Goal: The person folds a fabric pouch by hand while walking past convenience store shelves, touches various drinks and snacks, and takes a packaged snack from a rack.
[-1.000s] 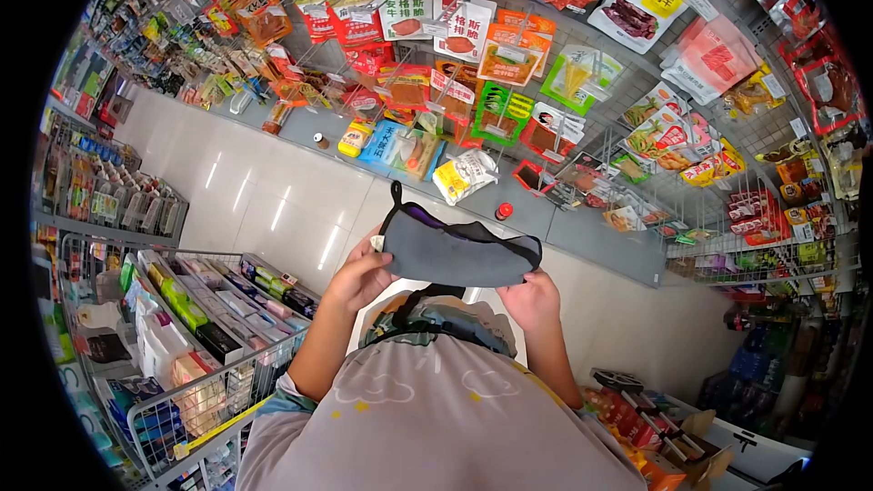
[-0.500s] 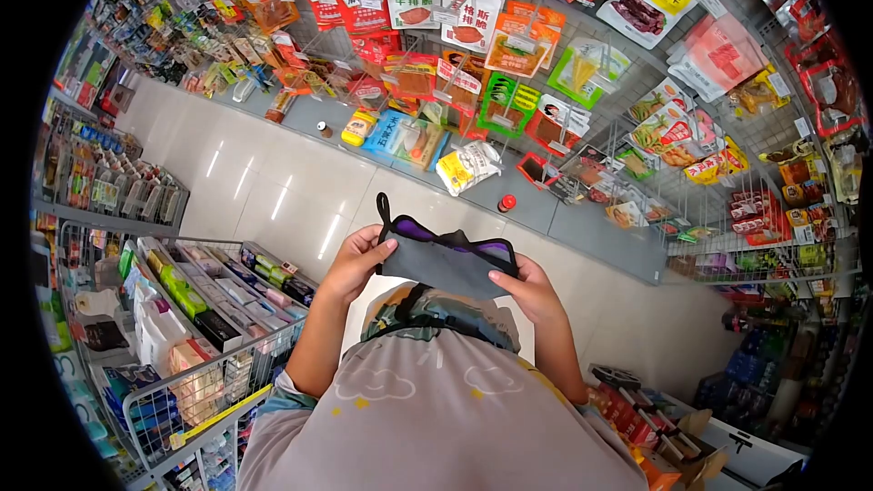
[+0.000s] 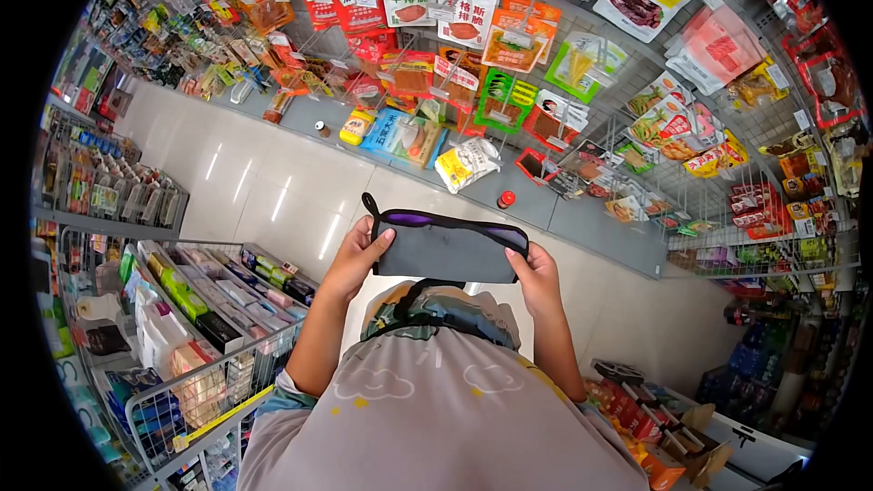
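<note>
Stretched out in front of my body is a grey fabric pouch (image 3: 446, 253) with black edging, a purple lining showing along its top opening and a black loop at its left corner. My left hand (image 3: 356, 256) pinches its left end, thumb on the near face. At the other end my right hand (image 3: 540, 280) grips the right side in the same way, thumb on the front. The fingers behind the fabric are largely hidden. Whatever may lie deeper inside the pouch cannot be seen.
A low grey shelf ledge (image 3: 582, 235) ahead carries a white-and-yellow bag (image 3: 466, 164), a red-capped jar (image 3: 506, 200), a blue packet (image 3: 400, 135) and a yellow bottle (image 3: 357, 125). Snack packets hang above. A wire basket (image 3: 218, 373) of boxes stands left; cartons (image 3: 650, 418) lie at lower right.
Both hands have drawn slightly apart, pulling the pouch straighter and flatter. Its opening has narrowed, and more of the grey front faces me.
</note>
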The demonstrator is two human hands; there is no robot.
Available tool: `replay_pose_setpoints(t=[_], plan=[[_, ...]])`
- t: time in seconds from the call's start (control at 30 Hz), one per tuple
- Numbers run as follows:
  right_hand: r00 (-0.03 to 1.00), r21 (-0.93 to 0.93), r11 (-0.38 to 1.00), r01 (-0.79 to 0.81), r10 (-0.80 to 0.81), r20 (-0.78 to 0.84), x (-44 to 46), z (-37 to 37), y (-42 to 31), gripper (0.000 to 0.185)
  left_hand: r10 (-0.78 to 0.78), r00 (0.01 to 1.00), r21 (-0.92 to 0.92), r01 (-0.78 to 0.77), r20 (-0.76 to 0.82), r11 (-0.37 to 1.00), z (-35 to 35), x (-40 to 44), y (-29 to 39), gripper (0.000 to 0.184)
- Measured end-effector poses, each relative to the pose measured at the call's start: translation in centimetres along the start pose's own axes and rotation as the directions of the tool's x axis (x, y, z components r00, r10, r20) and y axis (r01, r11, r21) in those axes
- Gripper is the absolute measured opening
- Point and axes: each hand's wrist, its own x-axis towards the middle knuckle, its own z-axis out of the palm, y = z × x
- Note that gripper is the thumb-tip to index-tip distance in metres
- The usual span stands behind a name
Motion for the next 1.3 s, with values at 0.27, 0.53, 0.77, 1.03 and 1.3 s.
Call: replay_pose_setpoints(t=[0.27,0.53,0.77,1.03,1.3], plan=[[0.999,-0.034,0.999,0.029,-0.030,-0.034,0.4,0.0,0.8,0.019,-0.053,0.996,0.081,0.047,0.074,0.996,-0.9,0.1,-1.2,0.033],[0.975,-0.046,0.975,0.219,-0.220,-0.020,0.7,1.1,0.6,0.020,0.032,0.998,0.018,-0.031,-0.060,0.999,0.4,0.4,-1.9,0.026],[0.974,-0.081,0.974,0.214,-0.219,-0.055,0.4,1.5,1.1,0.016,0.148,0.962,0.041,-0.143,-0.228,0.989,1.9,1.1,-2.3,0.022],[0.939,-0.076,0.960,0.269,-0.279,-0.201,0.5,2.8,1.0,0.017,0.263,0.930,0.231,-0.206,-0.258,0.951,2.5,1.9,-3.5,0.020],[0.976,-0.075,0.995,0.071,-0.085,-0.201,1.1,1.4,1.6,0.023,0.250,0.939,0.213,-0.201,-0.235,0.956,2.0,2.4,-4.3,0.023]])
